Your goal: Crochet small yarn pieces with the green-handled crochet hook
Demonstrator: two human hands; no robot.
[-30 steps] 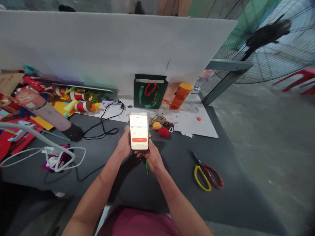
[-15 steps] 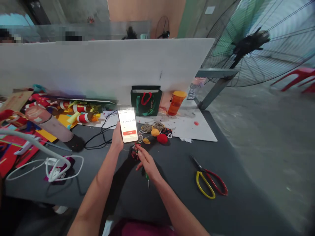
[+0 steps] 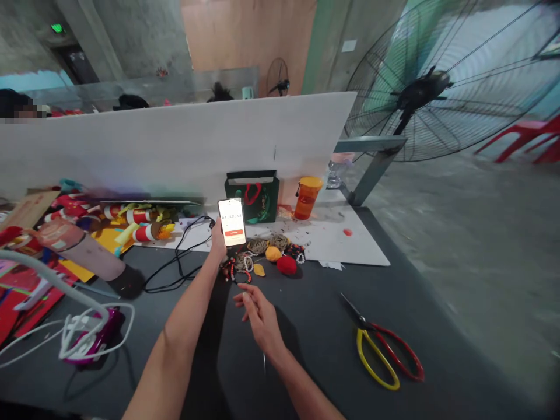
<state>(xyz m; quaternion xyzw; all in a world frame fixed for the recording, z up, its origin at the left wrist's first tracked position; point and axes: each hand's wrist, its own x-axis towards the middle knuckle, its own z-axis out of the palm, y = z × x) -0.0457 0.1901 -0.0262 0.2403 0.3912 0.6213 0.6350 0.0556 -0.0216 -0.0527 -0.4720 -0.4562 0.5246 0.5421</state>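
A lit smartphone [image 3: 233,223] showing a timer is upright in my left hand [image 3: 218,239], in front of the dark green paper bag. My right hand [image 3: 261,318] hovers over the dark table with nothing in it, its fingers apart and slightly bent. Just beyond it lie beaded strings [image 3: 240,263], a yellow ball [image 3: 273,254], a red ball [image 3: 287,265] and brown coiled cord [image 3: 279,241]. A thin metal tip [image 3: 264,363] shows beside my right wrist; the rest of that tool is hidden.
Scissors [image 3: 370,338] with yellow and red handles lie at the right. The green bag [image 3: 266,201] and an orange cup [image 3: 308,198] stand at the back. A pink bottle [image 3: 83,248], white cable [image 3: 98,315] and red-and-yellow crafts [image 3: 146,232] are on the left. A large fan [image 3: 422,90] stands beyond.
My left hand has moved the phone farther out, toward the bag. My right hand has come away from the dark red beaded piece, and its fingers have spread. The view has tilted up.
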